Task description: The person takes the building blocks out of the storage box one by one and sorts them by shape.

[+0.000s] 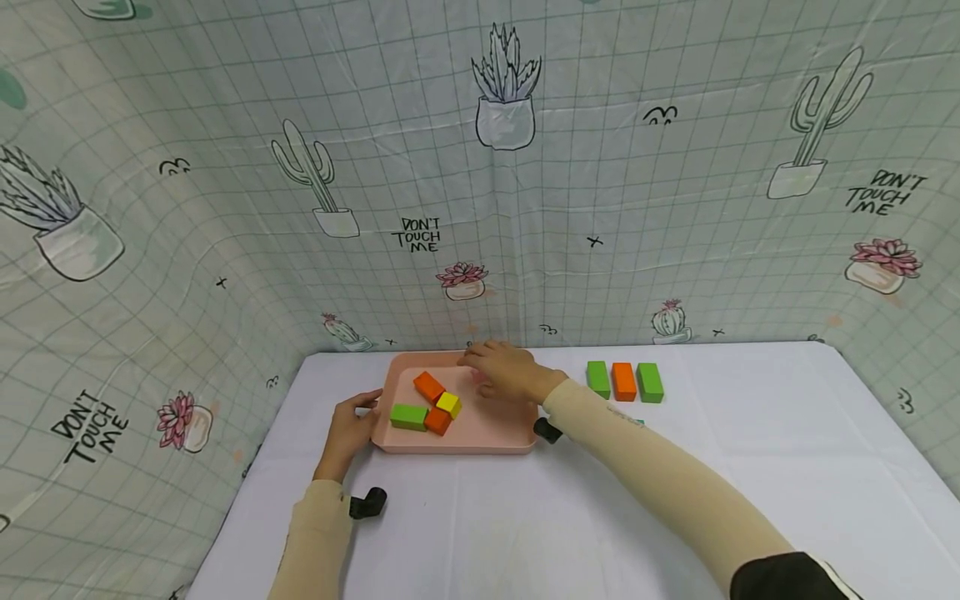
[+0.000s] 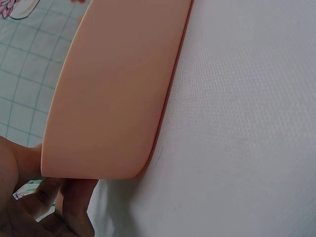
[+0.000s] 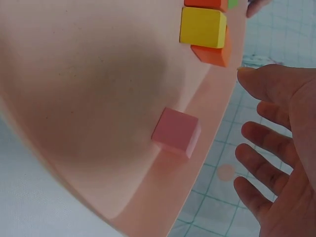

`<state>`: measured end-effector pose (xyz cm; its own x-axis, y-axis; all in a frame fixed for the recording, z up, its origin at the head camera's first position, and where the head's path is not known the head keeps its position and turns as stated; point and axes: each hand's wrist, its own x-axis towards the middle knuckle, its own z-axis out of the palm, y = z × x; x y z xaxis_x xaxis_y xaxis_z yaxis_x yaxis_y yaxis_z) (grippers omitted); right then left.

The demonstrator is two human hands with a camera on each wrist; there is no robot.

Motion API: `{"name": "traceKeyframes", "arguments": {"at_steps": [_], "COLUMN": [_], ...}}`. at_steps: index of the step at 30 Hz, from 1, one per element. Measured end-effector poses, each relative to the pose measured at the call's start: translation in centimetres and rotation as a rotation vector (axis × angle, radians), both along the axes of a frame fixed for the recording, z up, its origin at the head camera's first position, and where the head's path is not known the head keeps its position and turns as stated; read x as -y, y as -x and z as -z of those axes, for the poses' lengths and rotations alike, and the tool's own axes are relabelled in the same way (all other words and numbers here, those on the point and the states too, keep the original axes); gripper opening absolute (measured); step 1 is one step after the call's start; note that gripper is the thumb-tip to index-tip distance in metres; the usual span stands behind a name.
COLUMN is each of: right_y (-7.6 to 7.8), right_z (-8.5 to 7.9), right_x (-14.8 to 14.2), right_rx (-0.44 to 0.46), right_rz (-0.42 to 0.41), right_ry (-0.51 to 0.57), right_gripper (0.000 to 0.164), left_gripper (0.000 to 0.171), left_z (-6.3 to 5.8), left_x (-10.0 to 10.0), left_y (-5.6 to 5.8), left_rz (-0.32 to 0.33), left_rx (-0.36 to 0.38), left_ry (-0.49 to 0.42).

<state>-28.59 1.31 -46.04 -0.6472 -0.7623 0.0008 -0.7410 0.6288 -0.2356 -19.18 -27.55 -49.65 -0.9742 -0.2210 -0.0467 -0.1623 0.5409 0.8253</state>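
A pink tray (image 1: 487,442) lies near the back edge of the table. My left hand (image 1: 351,429) holds its left edge; the left wrist view shows the fingers (image 2: 79,202) at the tray's end wall. Above the tray's far side is my right hand (image 1: 506,371), fingers spread and holding nothing. Just under it a pink cube (image 3: 177,131) sits inside the tray by the wall. Left of that cube are a yellow cube (image 1: 449,405), an orange block (image 1: 429,386), another orange block (image 1: 438,421) and a green block (image 1: 408,417), grouped together.
Right of the tray a green block (image 1: 597,379), an orange block (image 1: 624,382) and another green block (image 1: 650,382) stand in a row on the white table (image 1: 750,450). A teal piece (image 1: 639,422) is mostly hidden by the right sleeve. Patterned cloth (image 1: 570,183) hangs behind.
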Motion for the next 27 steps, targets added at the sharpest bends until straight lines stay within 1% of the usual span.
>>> {"name": "traceKeyframes", "arguments": {"at_steps": [7,14,24,27], "right_y": [0.16,0.14,0.51,0.75], "right_z": [0.12,0.06,0.27,0.54], "right_x": [0.15,0.28,0.54,0.56], "right_rx": [0.017,0.035,0.054,0.077], "right_rz": [-0.002,-0.021,-0.025,-0.024], "right_ry": [-0.014,0.012,-0.010,0.000], "right_gripper": [0.055,0.055,0.057,0.057], "left_gripper": [0.040,0.039,0.039,0.039], "left_z": [0.15,0.11,-0.03,-0.12], "left_x": [0.01,-0.02,-0.02,-0.04], "left_y": [0.10,0.11,-0.06,-0.09], "left_rz": [-0.003,0.005,-0.002,0.000], "left_rx": [-0.003,-0.021,-0.002,0.002], "left_ry": [0.004,-0.041,-0.041,-0.037]}}
